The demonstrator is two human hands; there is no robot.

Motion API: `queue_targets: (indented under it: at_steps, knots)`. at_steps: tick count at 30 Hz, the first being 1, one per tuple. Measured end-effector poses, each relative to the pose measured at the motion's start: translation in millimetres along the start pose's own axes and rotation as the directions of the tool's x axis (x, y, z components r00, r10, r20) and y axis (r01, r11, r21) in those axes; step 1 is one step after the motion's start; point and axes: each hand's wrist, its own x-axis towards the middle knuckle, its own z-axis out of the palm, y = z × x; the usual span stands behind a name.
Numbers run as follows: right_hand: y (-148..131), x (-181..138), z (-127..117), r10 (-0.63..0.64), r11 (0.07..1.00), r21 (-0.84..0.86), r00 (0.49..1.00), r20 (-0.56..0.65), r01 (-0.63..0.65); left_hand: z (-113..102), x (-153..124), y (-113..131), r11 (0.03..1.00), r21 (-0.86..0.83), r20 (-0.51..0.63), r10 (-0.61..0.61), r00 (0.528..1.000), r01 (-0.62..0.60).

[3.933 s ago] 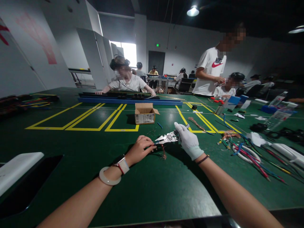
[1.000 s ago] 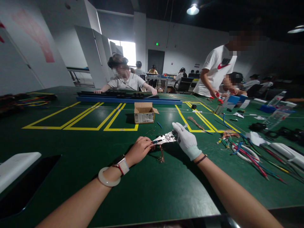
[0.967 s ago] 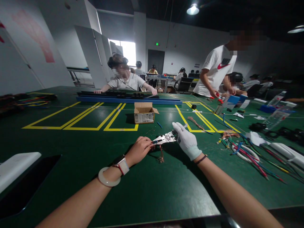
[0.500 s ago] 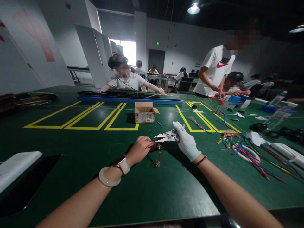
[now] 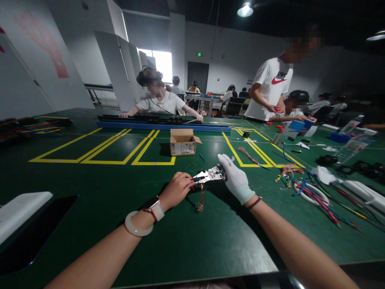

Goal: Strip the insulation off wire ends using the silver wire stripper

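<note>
My left hand point(image 5: 178, 189), bare and wearing a watch, pinches a dark wire point(image 5: 194, 180) at its fingertips. In my gloved right hand point(image 5: 236, 179) is a pair of wire strippers point(image 5: 211, 174), its jaws pointing left and meeting the wire beside my left fingertips. Whether the jaws bite into the wire is too small to tell. Just below them a bundle of frayed copper strands point(image 5: 200, 200) lies on the green table. A short blue piece of wire point(image 5: 202, 157) rests beyond the strippers, near an open cardboard box point(image 5: 183, 149).
Several coloured wires point(image 5: 320, 200) and a copper tangle point(image 5: 291, 169) lie to the right. A blue rail point(image 5: 162, 127) spans the far side, where a seated person point(image 5: 161, 102) reaches along it. Another person point(image 5: 269, 90) stands at back right. A dark flat panel point(image 5: 39, 228) lies at left.
The strippers' jaws have come closer together and moved slightly left onto the wire. My left hand has stayed almost in place. The standing person has shifted a little left.
</note>
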Motion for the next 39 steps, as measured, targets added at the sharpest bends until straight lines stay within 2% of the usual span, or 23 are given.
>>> queue_targets:
  at_steps: [4,11,18,24,34,39]
  knots:
    - [-1.4,1.8,-1.1,-0.012,0.998,-0.065,0.999,0.035,0.014,0.7,0.1,0.4,1.0,-0.008,0.001,-0.009,1.0,0.009]
    - [-5.8,4.9,-4.2,0.044,0.978,-0.209,0.987,0.154,-0.011,2.2,0.0,-1.3,1.0,-0.002,0.011,-0.009,1.0,0.009]
    - [-3.5,5.4,-4.0,0.072,0.962,-0.273,0.977,0.199,-0.016,1.7,-0.5,-1.1,0.999,-0.035,0.033,-0.027,0.999,0.028]
    - [-4.8,4.9,-5.9,0.052,0.964,-0.266,0.971,0.234,0.012,-1.7,-0.2,3.1,0.995,-0.087,0.09,-0.034,0.995,0.042]
    - [-3.5,2.5,-9.7,-0.011,0.988,-0.147,0.96,0.279,0.054,-0.7,-0.3,0.9,0.995,-0.097,0.059,-0.018,0.998,0.024]
    - [-2.7,1.4,-4.0,-0.024,0.99,-0.13,0.978,0.209,0.053,1.3,-0.2,-0.5,0.995,-0.099,0.048,-0.023,0.999,0.028]
